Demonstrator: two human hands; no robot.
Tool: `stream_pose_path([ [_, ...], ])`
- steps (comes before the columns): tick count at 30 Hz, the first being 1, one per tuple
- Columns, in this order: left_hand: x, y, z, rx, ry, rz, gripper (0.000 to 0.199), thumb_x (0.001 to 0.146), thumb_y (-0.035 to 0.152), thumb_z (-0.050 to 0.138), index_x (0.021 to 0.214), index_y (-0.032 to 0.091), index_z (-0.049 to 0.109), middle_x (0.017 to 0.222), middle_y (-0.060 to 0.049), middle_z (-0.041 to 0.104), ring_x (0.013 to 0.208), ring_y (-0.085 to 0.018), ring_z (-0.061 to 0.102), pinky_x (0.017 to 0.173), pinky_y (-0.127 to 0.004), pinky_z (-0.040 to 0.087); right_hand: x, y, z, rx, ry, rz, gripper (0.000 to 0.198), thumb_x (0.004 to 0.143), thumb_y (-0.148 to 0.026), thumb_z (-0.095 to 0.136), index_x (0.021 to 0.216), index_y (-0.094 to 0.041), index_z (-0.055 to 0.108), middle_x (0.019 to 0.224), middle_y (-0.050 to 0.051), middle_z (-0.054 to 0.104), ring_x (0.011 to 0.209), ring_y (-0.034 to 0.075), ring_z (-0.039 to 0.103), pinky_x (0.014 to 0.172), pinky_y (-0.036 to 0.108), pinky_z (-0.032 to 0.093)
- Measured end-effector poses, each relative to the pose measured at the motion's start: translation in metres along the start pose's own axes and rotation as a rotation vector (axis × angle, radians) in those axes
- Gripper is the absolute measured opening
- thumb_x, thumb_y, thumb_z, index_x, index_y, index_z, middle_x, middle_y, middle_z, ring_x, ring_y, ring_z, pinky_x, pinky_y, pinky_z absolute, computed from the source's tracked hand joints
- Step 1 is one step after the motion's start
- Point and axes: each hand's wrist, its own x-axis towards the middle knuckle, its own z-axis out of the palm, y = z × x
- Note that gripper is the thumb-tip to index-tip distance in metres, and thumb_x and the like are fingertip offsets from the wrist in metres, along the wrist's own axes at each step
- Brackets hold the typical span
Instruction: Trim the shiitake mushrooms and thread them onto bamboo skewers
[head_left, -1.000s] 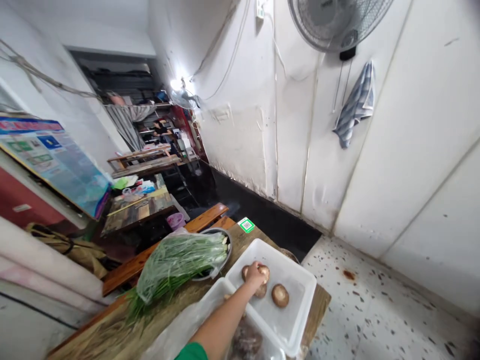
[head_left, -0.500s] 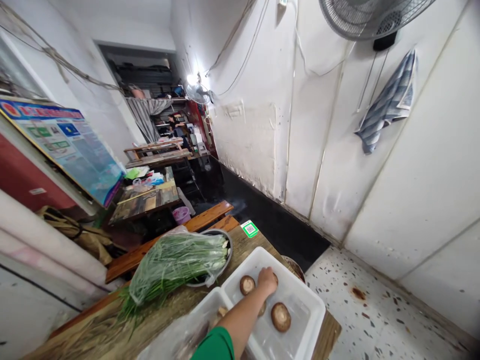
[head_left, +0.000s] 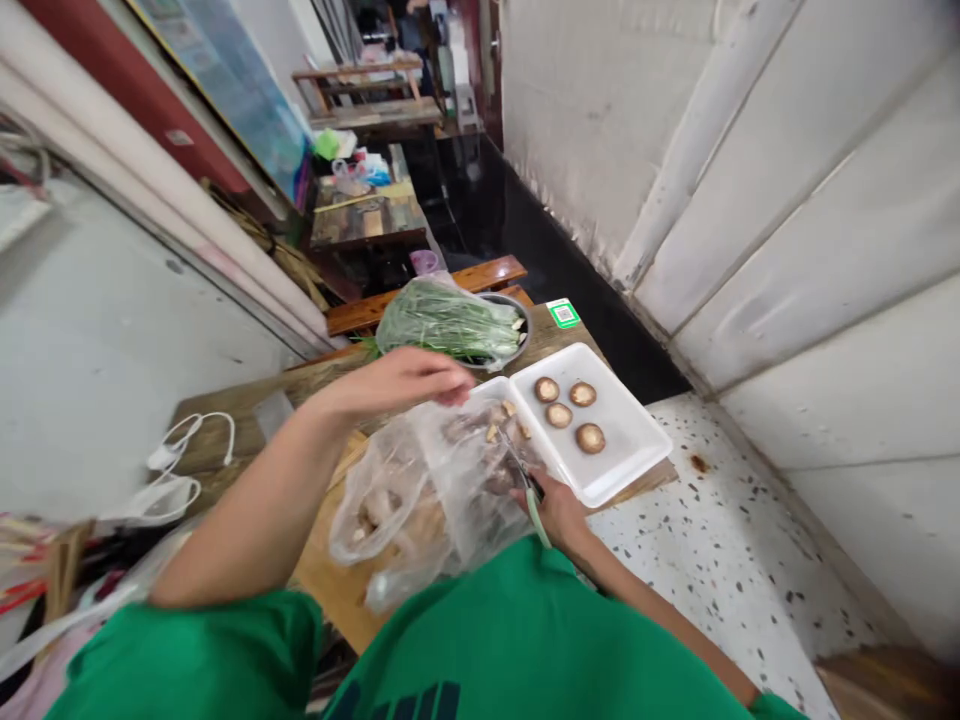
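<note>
My right hand [head_left: 559, 505] grips scissors [head_left: 534, 512] with pale green handles, their blades pointing into a clear plastic bag [head_left: 442, 490]. Brown mushrooms [head_left: 499, 475] with pale stems lie in and around the bag's mouth, partly hidden by the film. My left hand [head_left: 439, 378] hovers over the far side of the bag, fingers loosely bent and apart from the mushrooms, with nothing visible in it. On the right, a white tray [head_left: 626, 455] holds several mushrooms [head_left: 590, 438], stem side up. A second white tray [head_left: 491, 386] sits beneath the bag's mouth, mostly covered.
Green leafy stalks [head_left: 442, 320] in a plastic bag rest on a metal bowl [head_left: 523, 345] behind the trays. A QR card [head_left: 563, 314] lies at the far table corner. A white cable [head_left: 184, 440] is at left. A wooden bench [head_left: 480, 275] stands beyond the table.
The view has tilted down. The hand that was at a mushroom in the right tray has withdrawn, leaving the mushroom there. Both hands are now around the bag, with scissors visible in the right.
</note>
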Motion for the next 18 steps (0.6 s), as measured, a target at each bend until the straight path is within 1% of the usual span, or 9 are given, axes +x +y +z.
stream_pose_path([
  [2,-0.079,-0.017,-0.032,0.118,-0.128,0.013,0.024,0.077,0.018,0.054,0.091,0.004,0.067,0.082,-0.004,0.068,0.080,-0.015,0.059,0.076,-0.031,0.043,0.005,-0.018,0.007,-0.001,0.029,-0.078,0.044,0.079,-0.040,0.053,0.117,-0.017,0.053,0.100,0.009,0.066,0.092,0.023,0.060,0.077,0.029,0.044],
  [3,-0.116,-0.032,-0.039,0.147,-0.161,-0.012,0.025,0.077,0.021,0.054,0.095,0.009,0.067,0.084,-0.002,0.069,0.080,-0.015,0.059,0.076,-0.031,0.044,0.007,-0.028,0.011,-0.018,0.039,-0.113,0.046,0.078,-0.040,0.054,0.117,-0.016,0.052,0.099,0.009,0.065,0.091,0.023,0.059,0.078,0.029,0.044],
  [5,-0.173,-0.073,-0.036,0.183,-0.215,-0.103,0.026,0.078,0.025,0.054,0.099,0.022,0.067,0.091,0.003,0.069,0.083,-0.015,0.059,0.078,-0.030,0.044,0.010,-0.048,0.022,-0.077,0.062,-0.164,0.047,0.076,-0.040,0.056,0.116,-0.015,0.051,0.098,0.010,0.064,0.090,0.023,0.058,0.078,0.030,0.043],
  [7,-0.201,-0.117,-0.015,0.105,-0.207,-0.147,0.026,0.079,0.029,0.053,0.101,0.031,0.066,0.093,0.004,0.070,0.084,-0.016,0.061,0.078,-0.030,0.044,0.016,-0.068,0.036,-0.144,0.089,-0.179,0.048,0.075,-0.040,0.058,0.114,-0.015,0.049,0.099,0.010,0.062,0.091,0.023,0.057,0.079,0.031,0.042],
  [10,-0.192,-0.169,0.029,-0.002,0.011,-0.114,0.024,0.079,0.030,0.050,0.095,0.029,0.069,0.093,-0.002,0.069,0.085,-0.019,0.061,0.078,-0.030,0.044,0.030,-0.091,0.057,-0.239,0.091,-0.140,0.047,0.073,-0.038,0.059,0.113,-0.016,0.047,0.101,0.011,0.061,0.088,0.023,0.058,0.075,0.031,0.042],
  [13,-0.155,-0.196,0.059,0.109,0.303,-0.061,0.017,0.070,0.020,0.054,0.077,0.022,0.069,0.083,-0.006,0.067,0.081,-0.022,0.059,0.078,-0.031,0.043,0.046,-0.104,0.068,-0.329,0.046,-0.115,0.040,0.074,-0.030,0.058,0.110,-0.017,0.048,0.100,0.010,0.061,0.086,0.022,0.059,0.072,0.029,0.042],
  [14,-0.143,-0.201,0.062,0.140,0.332,-0.047,0.018,0.069,0.017,0.051,0.075,0.022,0.068,0.080,-0.006,0.066,0.079,-0.021,0.058,0.076,-0.030,0.042,0.050,-0.105,0.068,-0.352,0.027,-0.117,0.037,0.074,-0.027,0.057,0.109,-0.017,0.049,0.098,0.009,0.062,0.085,0.021,0.059,0.072,0.028,0.042],
  [16,-0.126,-0.207,0.061,0.154,0.244,-0.059,0.023,0.070,0.015,0.044,0.076,0.021,0.066,0.074,-0.004,0.064,0.071,-0.019,0.058,0.069,-0.028,0.041,0.053,-0.106,0.066,-0.363,0.001,-0.138,0.036,0.074,-0.022,0.055,0.109,-0.016,0.049,0.096,0.008,0.062,0.084,0.020,0.060,0.071,0.028,0.041],
  [18,-0.118,-0.210,0.056,0.178,0.056,-0.108,0.026,0.069,0.014,0.040,0.075,0.020,0.065,0.066,-0.002,0.063,0.062,-0.017,0.055,0.061,-0.025,0.038,0.051,-0.104,0.064,-0.342,-0.016,-0.182,0.039,0.073,-0.023,0.056,0.111,-0.016,0.048,0.096,0.009,0.062,0.083,0.020,0.059,0.071,0.028,0.042],
])
